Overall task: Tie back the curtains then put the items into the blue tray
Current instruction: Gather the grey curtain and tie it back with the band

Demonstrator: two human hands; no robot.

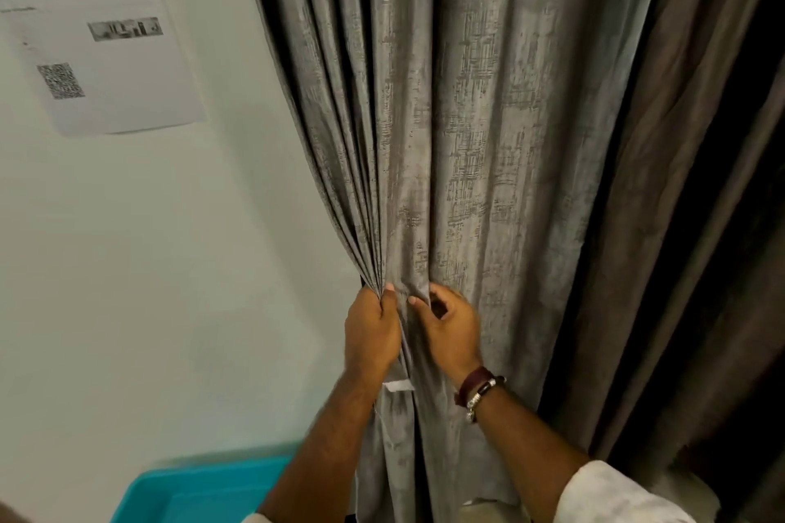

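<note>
Beside the wall, left hand (371, 333) and right hand (451, 329) grip the gathered curtain (446, 140).

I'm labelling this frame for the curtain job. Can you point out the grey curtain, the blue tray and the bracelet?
grey curtain (467, 119): head view, on the flat middle of the fabric.
blue tray (191, 493): head view, on its near rim, bottom left.
bracelet (478, 389): head view, on the band at the right wrist.
</note>
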